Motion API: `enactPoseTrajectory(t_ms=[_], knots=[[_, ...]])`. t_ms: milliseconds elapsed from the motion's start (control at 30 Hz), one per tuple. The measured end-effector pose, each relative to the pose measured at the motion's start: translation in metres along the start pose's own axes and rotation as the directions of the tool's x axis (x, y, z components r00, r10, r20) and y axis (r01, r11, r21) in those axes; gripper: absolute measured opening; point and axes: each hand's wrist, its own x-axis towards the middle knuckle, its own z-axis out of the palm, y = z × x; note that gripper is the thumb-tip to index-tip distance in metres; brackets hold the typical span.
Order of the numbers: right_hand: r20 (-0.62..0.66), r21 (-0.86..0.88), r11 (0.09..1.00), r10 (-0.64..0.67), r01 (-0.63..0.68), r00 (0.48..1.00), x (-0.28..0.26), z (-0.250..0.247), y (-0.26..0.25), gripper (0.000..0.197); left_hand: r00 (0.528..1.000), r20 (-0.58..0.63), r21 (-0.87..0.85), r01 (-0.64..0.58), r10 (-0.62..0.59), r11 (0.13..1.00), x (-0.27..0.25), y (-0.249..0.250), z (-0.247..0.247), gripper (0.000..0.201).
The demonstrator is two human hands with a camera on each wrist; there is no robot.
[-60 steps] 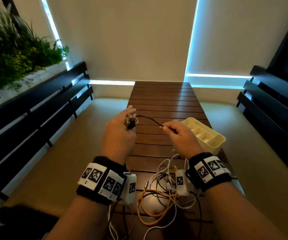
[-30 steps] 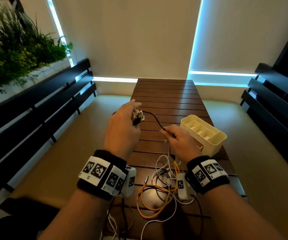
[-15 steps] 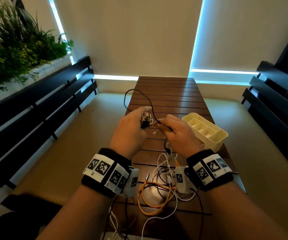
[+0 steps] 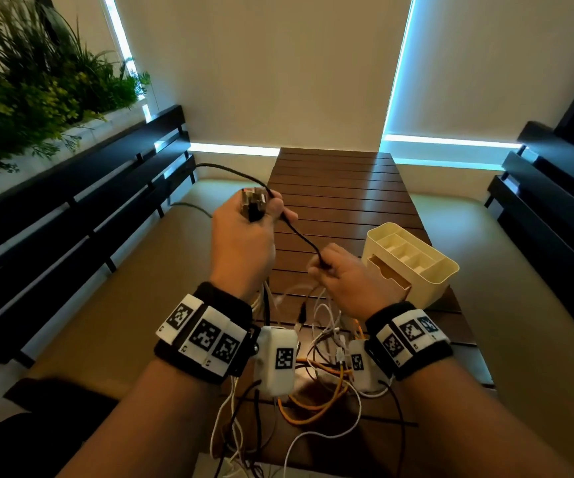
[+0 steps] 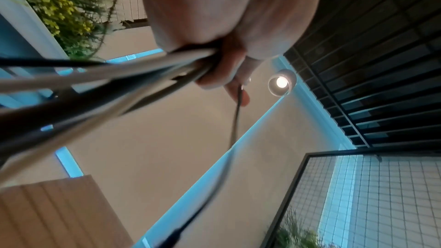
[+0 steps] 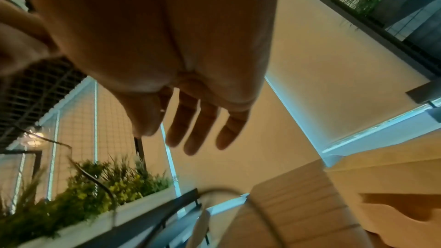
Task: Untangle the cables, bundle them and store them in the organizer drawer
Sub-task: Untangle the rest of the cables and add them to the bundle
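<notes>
Hands: two, both raised above the worktop [image 4: 334, 174], wrists banded with marker tags.
Left hand [image 4: 240, 243]: higher, off the worktop's left edge; grip closed round a cluster of plug ends [image 4: 253, 203] plus several cable strands [image 5: 114, 74] running down out of the fist.
Right hand [image 4: 346, 282]: lower, nearer the organizer; thumb and forefinger pinch the black cable [image 4: 301, 236]; other three fingers [image 6: 200, 125] straight, spread.
Black cable: one, slack between the two hands, also looping out left past the left hand.
Cable tangle [image 4: 316, 391]: white, black and orange leads piled on the near worktop under the wrists; exact count cannot tell.
Organizer [image 4: 413, 267]: one, cream, on the worktop's right side; open compartments on top, drawer [image 4: 390, 276] in its near face.
</notes>
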Motion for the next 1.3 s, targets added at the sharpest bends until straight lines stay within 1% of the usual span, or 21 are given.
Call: enactPoseTrajectory(t_ms=[67,133,200,267,367,433,467,533,567,633,733,833,900,933,967,1000,1067,1133,1167,1233,1300], knots=[[0.068,-0.099,0.990,0.105,-0.098,0.992,-0.004,0.007,0.018,0.006,0.999,-0.046,-0.033,-0.011,0.009,0.999,0.005,0.006,-0.010,0.009],[0.083,-0.099,0.982,0.169,-0.161,0.982,-0.008,0.011,0.029,0.009,1.000,-0.030,-0.024,0.000,0.000,1.000,0.009,0.010,-0.018,0.011],[0.063,-0.034,0.982,0.187,-0.185,0.980,-0.010,0.010,0.025,0.008,0.999,0.037,0.015,0.020,-0.020,1.000,0.011,0.010,-0.022,0.012],[0.030,0.085,0.978,0.189,-0.191,0.981,-0.009,0.003,0.013,0.007,0.987,0.139,0.073,0.067,-0.077,0.995,0.008,0.006,-0.019,0.010],[-0.060,0.236,0.966,0.120,-0.103,0.991,-0.003,-0.011,-0.005,0.011,0.948,0.267,0.176,0.130,-0.174,0.976,-0.002,-0.003,-0.011,0.009],[-0.153,0.420,0.906,0.116,-0.041,0.981,-0.001,-0.022,-0.017,0.022,0.928,0.311,0.211,0.144,-0.206,0.967,-0.009,-0.006,-0.007,0.011],[-0.184,0.537,0.843,0.144,-0.024,0.972,0.000,-0.028,-0.021,0.026,0.923,0.324,0.217,0.143,-0.209,0.966,-0.011,-0.006,-0.006,0.012],[-0.205,0.706,0.708,0.206,-0.002,0.957,0.001,-0.039,-0.025,0.022,0.908,0.363,0.221,0.132,-0.207,0.966,-0.015,-0.003,-0.008,0.012],[-0.192,0.751,0.660,0.242,-0.016,0.951,0.001,-0.044,-0.026,0.018,0.892,0.398,0.214,0.135,-0.213,0.967,-0.018,-0.001,-0.011,0.012],[-0.110,0.792,0.602,0.308,-0.104,0.945,-0.001,-0.046,-0.022,0.024,0.832,0.502,0.213,0.146,-0.236,0.966,-0.024,0.003,-0.016,0.012],[0.058,0.719,0.637,0.344,-0.278,0.937,-0.009,-0.034,-0.021,0.041,0.717,0.641,0.281,0.112,-0.273,0.953,-0.036,0.007,-0.023,0.010],[0.131,0.681,0.651,0.341,-0.334,0.931,-0.020,-0.018,-0.023,0.033,0.643,0.700,0.306,0.122,-0.310,0.944,-0.044,0.002,-0.030,0.013],[0.140,0.661,0.662,0.353,-0.352,0.925,-0.027,-0.013,-0.023,0.025,0.615,0.715,0.335,0.114,-0.331,0.935,-0.048,-0.004,-0.035,0.012],[0.139,0.645,0.673,0.364,-0.363,0.921,-0.030,-0.011,-0.024,0.019,0.613,0.712,0.355,0.104,-0.341,0.929,-0.051,-0.008,-0.038,0.010],[0.141,0.628,0.683,0.369,-0.372,0.918,-0.033,-0.011,-0.026,0.014,0.626,0.698,0.377,0.094,-0.349,0.921,-0.053,-0.011,-0.040,0.009],[0.151,0.609,0.696,0.367,-0.379,0.918,-0.037,-0.010,-0.028,0.010,0.655,0.669,0.397,0.085,-0.352,0.914,-0.055,-0.016,-0.043,0.009],[0.198,0.552,0.733,0.349,-0.398,0.916,-0.047,-0.007,-0.037,0.009,0.746,0.575,0.414,0.087,-0.335,0.906,-0.058,-0.025,-0.048,0.011],[0.310,0.499,0.747,0.319,-0.439,0.896,-0.059,-0.001,-0.046,0.013,0.836,0.449,0.372,0.146,-0.315,0.917,-0.059,-0.032,-0.055,0.012],[0.386,0.482,0.741,0.299,-0.467,0.873,-0.066,0.004,-0.050,0.016,0.869,0.390,0.333,0.176,-0.305,0.926,-0.059,-0.035,-0.059,0.013],[0.548,0.446,0.727,0.239,-0.522,0.802,-0.078,0.014,-0.057,0.017,0.905,0.314,0.267,0.206,-0.287,0.942,-0.059,-0.038,-0.067,0.014],[0.713,0.342,0.760,0.173,-0.553,0.679,-0.089,0.021,-0.061,0.014,0.923,0.270,0.207,0.222,-0.273,0.953,-0.060,-0.041,-0.073,0.015]])
